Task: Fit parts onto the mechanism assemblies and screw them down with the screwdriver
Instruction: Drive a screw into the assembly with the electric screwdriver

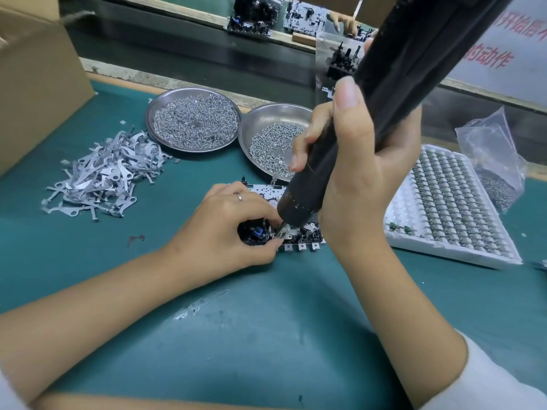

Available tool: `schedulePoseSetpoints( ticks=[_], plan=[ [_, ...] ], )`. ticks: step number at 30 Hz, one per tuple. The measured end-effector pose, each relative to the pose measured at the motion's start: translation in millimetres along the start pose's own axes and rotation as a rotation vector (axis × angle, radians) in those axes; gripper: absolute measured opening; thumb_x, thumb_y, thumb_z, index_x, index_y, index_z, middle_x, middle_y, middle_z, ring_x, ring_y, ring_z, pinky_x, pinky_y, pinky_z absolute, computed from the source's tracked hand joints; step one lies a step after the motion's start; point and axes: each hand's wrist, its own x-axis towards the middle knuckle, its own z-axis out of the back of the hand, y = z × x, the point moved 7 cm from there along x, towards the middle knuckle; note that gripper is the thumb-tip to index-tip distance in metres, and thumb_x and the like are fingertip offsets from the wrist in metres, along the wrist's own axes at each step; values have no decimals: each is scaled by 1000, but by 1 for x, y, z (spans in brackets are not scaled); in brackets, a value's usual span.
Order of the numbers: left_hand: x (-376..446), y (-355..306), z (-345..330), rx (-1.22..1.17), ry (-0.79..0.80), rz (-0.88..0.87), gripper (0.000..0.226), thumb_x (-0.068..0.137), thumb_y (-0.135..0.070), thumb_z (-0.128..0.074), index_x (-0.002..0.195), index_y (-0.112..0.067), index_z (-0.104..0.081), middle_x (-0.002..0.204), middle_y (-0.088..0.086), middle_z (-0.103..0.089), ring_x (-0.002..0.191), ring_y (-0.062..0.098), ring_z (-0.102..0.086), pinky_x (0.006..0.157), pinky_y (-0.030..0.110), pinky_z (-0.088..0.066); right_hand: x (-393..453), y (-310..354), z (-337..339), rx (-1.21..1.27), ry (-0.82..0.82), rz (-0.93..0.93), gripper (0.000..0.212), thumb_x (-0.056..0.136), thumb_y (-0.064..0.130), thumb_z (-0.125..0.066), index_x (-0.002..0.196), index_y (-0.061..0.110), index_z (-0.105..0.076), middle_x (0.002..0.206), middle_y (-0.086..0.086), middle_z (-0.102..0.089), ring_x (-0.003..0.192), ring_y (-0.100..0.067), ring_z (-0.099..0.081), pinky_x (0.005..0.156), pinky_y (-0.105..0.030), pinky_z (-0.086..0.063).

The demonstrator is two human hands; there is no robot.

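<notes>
Head view: screwdriver (pixel 349 137) is gripped by right hand (pixel 364 161), mechanism assembly (pixel 293 232) is pinched by left hand (pixel 231 226); bit should be kept plumb on the screw.

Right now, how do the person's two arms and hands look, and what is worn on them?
Both forearms are bare. The left hand wears a thin silver ring on one finger. The right hand shows no ring; a white sleeve covers that arm near the elbow.
</notes>
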Motion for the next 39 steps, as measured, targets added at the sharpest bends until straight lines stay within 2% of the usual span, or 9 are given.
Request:
schedulePoseSetpoints(
  ticks=[14, 22, 26, 31, 35, 39],
  plan=[
    [1, 0, 1, 9, 9, 7, 19, 66, -26, -73, 82, -15, -74, 81, -23, -60, 81, 10, -51, 89, 31, -37, 0, 2, -3, 43, 36, 33, 15, 87, -1, -49, 87, 8, -37, 45, 1, -42, 33, -20, -39, 39, -26, -35],
    [1, 0, 0, 14, 9, -3, 19, 67, -25, -73, 82, -14, -74, 80, -20, -61, 81, 13, -52, 88, 35, -39, -1, 1, -2, 37, 15, 33, 15, 87, -1, -49, 87, 7, -36, 46, -2, -41, 33, -20, -39, 38, -27, -35],
    [1, -1, 1, 0, -9, -21, 17, 66, -23, -75, 81, -17, -74, 81, -23, -60, 80, 9, -51, 87, 35, -40, 0, 3, 3, -5, -8, 22, 18, 85, 4, -56, 87, 7, -39, 50, -2, -45, 34, -19, -43, 40, -26, -37],
    [0, 2, 0, -22, 9, 0, 22, 67, -25, -75, 89, -23, -75, 85, -15, -70, 82, 10, -54, 89, 32, -38, 10, 12, 16, -31, -65, 99, 21, 81, 16, -59, 89, 7, -42, 57, -7, -46, 35, -19, -46, 42, -23, -40],
    [-1, 2, 0, -5, 1, 3, 22, 67, -26, -74, 89, -24, -75, 84, -15, -70, 82, 7, -51, 86, 29, -37, 9, -3, 19, -107, -51, 13, 18, 86, 10, -59, 88, 9, -41, 57, -7, -45, 35, -18, -46, 41, -23, -38],
    [-1, 2, 0, 3, 0, 7, 22, 67, -26, -74, 89, -25, -75, 84, -15, -70, 82, 6, -51, 87, 28, -36, 11, -5, 15, -92, -18, -18, 21, 82, 19, -60, 87, 12, -41, 56, -7, -44, 33, -16, -44, 40, -24, -38]
  ],
)
